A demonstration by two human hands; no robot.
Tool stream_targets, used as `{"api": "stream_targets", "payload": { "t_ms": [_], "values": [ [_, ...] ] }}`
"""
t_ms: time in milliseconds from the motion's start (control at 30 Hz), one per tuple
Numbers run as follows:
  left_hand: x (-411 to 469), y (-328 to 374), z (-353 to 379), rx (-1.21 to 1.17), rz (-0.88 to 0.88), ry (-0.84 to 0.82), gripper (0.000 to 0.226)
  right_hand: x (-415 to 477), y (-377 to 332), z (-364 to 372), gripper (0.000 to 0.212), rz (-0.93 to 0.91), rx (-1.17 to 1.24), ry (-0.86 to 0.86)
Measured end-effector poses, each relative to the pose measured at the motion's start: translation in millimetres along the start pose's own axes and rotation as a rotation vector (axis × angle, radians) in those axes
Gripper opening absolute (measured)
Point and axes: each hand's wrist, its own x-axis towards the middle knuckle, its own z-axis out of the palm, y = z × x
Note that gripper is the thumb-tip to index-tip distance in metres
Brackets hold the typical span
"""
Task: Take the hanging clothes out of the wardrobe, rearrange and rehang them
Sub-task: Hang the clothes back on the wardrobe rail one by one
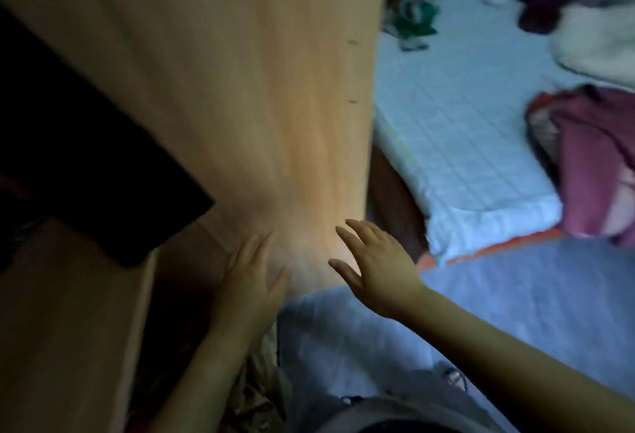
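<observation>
A tall light-wood wardrobe door (240, 89) fills the upper left and middle of the blurred head view. My left hand (249, 278) lies with straight fingers against the door's lower part. My right hand (372, 261) is spread just right of it, fingers extended, near the door's right edge; I cannot tell whether it touches. Neither hand holds anything. A dark opening (68, 140) shows at the left, its contents hidden. Pink and maroon clothes (591, 164) lie heaped on the bed at the right.
A bed with a light blue checked sheet (464, 130) stands right of the wardrobe. A green item (414, 20) and dark clothes (546, 6) lie at its far end. A pale blue cover (515, 295) spreads below my right arm. A wooden panel (68, 329) is at lower left.
</observation>
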Motion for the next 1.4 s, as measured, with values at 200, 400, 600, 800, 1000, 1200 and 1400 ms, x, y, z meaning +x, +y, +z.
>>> {"api": "stream_targets", "payload": {
  "t_ms": [200,400,600,800,1000,1200,1400],
  "values": [
    [35,156,99,-0.107,0.234,-0.268,0.078,-92,141,-44,0.061,0.359,0.033,0.078],
    [65,333,203,-0.151,0.603,-0.416,0.059,-187,288,-98,0.064,0.676,0.032,0.145],
    [69,494,258,-0.204,0.871,-0.491,0.055,-269,382,-151,0.069,0.958,0.040,0.233],
    [98,589,315,-0.092,0.950,-0.598,0.065,-292,471,-178,0.063,1.086,0.096,0.241],
    [167,699,384,-0.112,0.977,-0.558,0.061,-275,610,-222,0.071,1.085,0.066,0.274],
    [249,856,441,-0.086,1.081,-0.586,0.065,-258,757,-311,0.061,1.146,0.031,0.300],
    [305,1002,491,-0.084,1.180,-0.594,0.064,-267,876,-385,0.059,1.242,0.037,0.366]
  ]
}}
